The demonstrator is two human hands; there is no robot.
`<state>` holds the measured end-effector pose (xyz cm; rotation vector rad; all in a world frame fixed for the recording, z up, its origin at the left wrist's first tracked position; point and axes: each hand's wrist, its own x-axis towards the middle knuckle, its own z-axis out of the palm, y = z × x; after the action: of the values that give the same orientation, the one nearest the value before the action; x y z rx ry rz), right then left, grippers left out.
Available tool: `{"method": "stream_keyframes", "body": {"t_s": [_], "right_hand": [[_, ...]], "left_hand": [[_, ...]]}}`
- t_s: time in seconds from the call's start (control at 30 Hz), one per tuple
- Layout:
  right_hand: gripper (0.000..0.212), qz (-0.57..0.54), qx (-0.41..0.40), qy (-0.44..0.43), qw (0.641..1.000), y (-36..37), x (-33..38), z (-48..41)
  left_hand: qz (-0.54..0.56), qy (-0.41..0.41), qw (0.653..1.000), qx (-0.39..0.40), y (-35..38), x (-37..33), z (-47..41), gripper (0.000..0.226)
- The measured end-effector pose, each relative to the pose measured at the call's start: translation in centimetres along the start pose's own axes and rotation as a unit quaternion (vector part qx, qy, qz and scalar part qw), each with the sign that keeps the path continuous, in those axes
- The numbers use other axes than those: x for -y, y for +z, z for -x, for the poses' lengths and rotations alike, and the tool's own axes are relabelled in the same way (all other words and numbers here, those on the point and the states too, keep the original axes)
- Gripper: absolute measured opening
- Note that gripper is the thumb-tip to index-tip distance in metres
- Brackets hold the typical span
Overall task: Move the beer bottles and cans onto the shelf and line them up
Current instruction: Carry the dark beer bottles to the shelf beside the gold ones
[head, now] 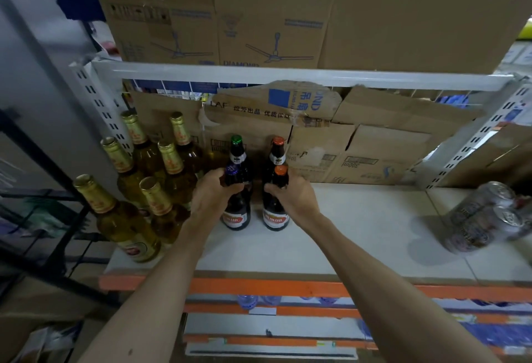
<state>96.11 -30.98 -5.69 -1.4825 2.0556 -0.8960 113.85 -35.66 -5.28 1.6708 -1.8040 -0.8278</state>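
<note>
My left hand (213, 192) grips the neck of a dark beer bottle with a purple cap (235, 215). A second dark bottle, with an orange cap (275, 214), is held by the neck in my right hand (293, 194). Both bottles stand upright on the pale shelf (359, 218). Behind them stand a green-capped dark bottle (237, 151) and another orange-capped dark bottle (278, 151). Several golden bottles with gold foil tops (126, 218) are grouped at the shelf's left end. A shrink-wrapped pack of silver cans (486, 215) lies at the right.
Cardboard boxes (359, 143) line the back of the shelf, and larger boxes (259, 11) sit on the shelf above. An orange rail (259, 286) edges the shelf front, with goods on lower shelves below. A dark metal rack (43, 190) stands at the left.
</note>
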Motion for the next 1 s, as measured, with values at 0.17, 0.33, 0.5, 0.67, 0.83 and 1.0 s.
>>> {"method": "stream_keyframes", "body": {"t_s": [0.17, 0.33, 0.5, 0.67, 0.83, 1.0], "right_hand": [[0.025, -0.006, 0.014, 0.009, 1.000, -0.6, 0.3, -0.3], [0.030, -0.011, 0.054, -0.020, 0.998, -0.5, 0.3, -0.3], [0.033, -0.004, 0.046, -0.029, 0.999, -0.4, 0.3, -0.4], [0.034, 0.006, 0.052, -0.030, 0.998, -0.4, 0.3, -0.7], [0.037, 0.009, 0.048, -0.039, 0.998, -0.2, 0.4, -0.6], [0.030, 0.003, 0.061, -0.030, 0.998, -0.9, 0.4, -0.9]], "left_hand": [[-0.003, -0.002, 1.000, -0.007, -0.1, -0.6, 0.2, 0.030], [0.002, 0.001, 1.000, -0.016, 0.1, -1.3, 0.9, 0.025], [0.002, 0.001, 1.000, -0.019, 0.1, -1.0, 0.6, 0.025], [0.032, 0.007, 0.999, -0.013, 0.0, -0.5, -0.1, 0.031], [0.041, 0.008, 0.999, -0.017, 0.0, -0.1, -0.1, 0.032], [0.039, 0.011, 0.999, -0.025, 0.3, -0.2, 0.0, 0.033]]}}
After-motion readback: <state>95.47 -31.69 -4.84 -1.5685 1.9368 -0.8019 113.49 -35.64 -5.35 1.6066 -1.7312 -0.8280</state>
